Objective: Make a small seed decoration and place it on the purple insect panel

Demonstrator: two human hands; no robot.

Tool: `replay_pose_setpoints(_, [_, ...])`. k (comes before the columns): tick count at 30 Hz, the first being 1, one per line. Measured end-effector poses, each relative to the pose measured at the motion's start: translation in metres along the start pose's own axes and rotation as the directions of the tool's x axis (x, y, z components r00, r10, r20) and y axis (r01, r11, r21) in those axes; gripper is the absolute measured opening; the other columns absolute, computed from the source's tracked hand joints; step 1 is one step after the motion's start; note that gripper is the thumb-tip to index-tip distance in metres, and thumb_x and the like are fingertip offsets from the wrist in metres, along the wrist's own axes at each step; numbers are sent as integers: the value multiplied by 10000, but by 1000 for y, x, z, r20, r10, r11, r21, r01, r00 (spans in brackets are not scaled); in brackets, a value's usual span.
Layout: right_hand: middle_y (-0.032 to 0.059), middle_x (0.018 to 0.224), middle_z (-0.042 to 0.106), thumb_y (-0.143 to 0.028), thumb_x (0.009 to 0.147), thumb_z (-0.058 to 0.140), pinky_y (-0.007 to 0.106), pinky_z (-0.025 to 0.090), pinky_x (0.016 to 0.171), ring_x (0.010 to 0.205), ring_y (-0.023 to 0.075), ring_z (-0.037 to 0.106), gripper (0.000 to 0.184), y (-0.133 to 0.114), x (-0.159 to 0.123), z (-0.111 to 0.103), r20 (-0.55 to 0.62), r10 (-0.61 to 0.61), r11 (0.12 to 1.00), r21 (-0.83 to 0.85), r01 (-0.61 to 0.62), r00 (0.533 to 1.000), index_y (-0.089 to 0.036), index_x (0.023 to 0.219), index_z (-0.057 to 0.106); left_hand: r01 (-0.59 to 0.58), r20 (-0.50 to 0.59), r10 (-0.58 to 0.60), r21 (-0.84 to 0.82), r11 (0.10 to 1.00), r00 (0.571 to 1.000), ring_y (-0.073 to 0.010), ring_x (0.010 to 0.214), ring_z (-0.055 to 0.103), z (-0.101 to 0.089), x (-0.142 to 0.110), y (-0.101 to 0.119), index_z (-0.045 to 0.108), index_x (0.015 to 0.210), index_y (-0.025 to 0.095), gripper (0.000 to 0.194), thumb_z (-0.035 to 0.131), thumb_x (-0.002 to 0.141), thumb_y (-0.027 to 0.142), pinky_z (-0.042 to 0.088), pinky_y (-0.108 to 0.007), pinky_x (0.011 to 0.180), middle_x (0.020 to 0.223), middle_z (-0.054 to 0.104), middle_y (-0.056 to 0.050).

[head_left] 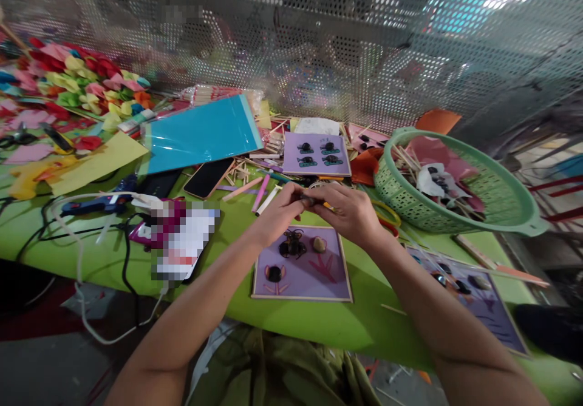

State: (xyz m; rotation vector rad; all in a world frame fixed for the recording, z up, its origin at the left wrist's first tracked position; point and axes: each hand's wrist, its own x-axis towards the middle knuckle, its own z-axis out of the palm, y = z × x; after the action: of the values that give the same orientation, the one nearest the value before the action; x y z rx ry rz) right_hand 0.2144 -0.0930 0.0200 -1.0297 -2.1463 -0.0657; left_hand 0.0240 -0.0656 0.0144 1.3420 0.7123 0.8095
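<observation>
My left hand (280, 212) and my right hand (348, 209) meet above a framed purple picture board (300, 287). Between their fingertips they pinch a small dark pebble (308, 200), mostly covered by the fingers. On the board, a black stone (292, 246) has dark curled legs around it. Lower left lies another black stone (274, 274) with petal-like pieces and a stem drawn below. To the right, a tan stone (319, 244) sits above red-pink leaf shapes (324, 267).
A green basket (455, 215) of sticks and paper stands at the right. Beyond my hands lie a purple card (296, 166), a phone (209, 178) and a blue sheet (200, 136). Corded glue guns (98, 204) are at left; another stone picture (492, 318) lies right.
</observation>
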Motion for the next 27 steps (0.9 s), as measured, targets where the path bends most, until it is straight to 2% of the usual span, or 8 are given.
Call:
replay_pose_setpoints(4, [75, 961, 800, -193, 962, 635, 300, 585, 734, 849, 211, 759, 215, 0, 0, 0, 9, 22, 1000, 13, -22, 1000, -212, 1132, 765, 4, -12, -4, 10, 1000, 1000, -143, 800, 515, 0, 1, -2, 551, 927, 198, 122, 619, 909, 297, 423, -282, 689, 855, 551, 4])
replay_pose_setpoints(7, [67, 972, 802, -201, 946, 671, 298, 587, 747, 867, 211, 762, 207, 0, 0, 0, 20, 58, 997, 46, -59, 998, -228, 1127, 768, 5, -57, -4, 16, 1000, 998, -137, 754, 493, 2, 3, -7, 540, 890, 201, 21, 559, 883, 196, 412, -280, 668, 812, 527, 14])
replay_pose_setpoints(11, [59, 993, 808, -192, 922, 703, 303, 597, 770, 895, 213, 771, 215, -1, 2, -3, 25, 92, 990, 104, -94, 995, -238, 1122, 767, 1, -56, 0, 20, 1000, 998, -133, 713, 474, 2, 3, -8, 528, 878, 204, 128, 481, 821, 99, 398, -279, 653, 758, 502, 27])
replay_pose_setpoints(14, [56, 999, 811, -177, 917, 704, 297, 599, 773, 896, 208, 773, 214, -1, 2, -4, 29, 100, 987, 123, -103, 995, -231, 1115, 765, 4, -8, -4, 46, 999, 1000, -142, 767, 512, 0, 2, -3, 561, 928, 200, 54, 520, 893, 200, 417, -286, 686, 811, 540, 12])
replay_pose_setpoints(18, [57, 1009, 811, -168, 921, 676, 301, 599, 781, 902, 207, 772, 222, 1, 2, -3, 47, 100, 986, 131, -105, 994, -230, 1116, 763, -23, 48, 20, 62, 998, 999, -144, 782, 515, -3, 1, -1, 546, 955, 200, 203, 600, 937, 395, 420, -293, 683, 851, 549, 2])
replay_pose_setpoints(27, [55, 978, 809, -196, 922, 679, 304, 594, 773, 879, 209, 768, 189, 1, 2, -6, 67, 124, 978, 161, -134, 990, -238, 1083, 769, -39, 125, 35, 32, 999, 992, -147, 813, 535, -9, 2, -3, 552, 955, 203, 271, 647, 934, 456, 451, -303, 719, 882, 561, -6])
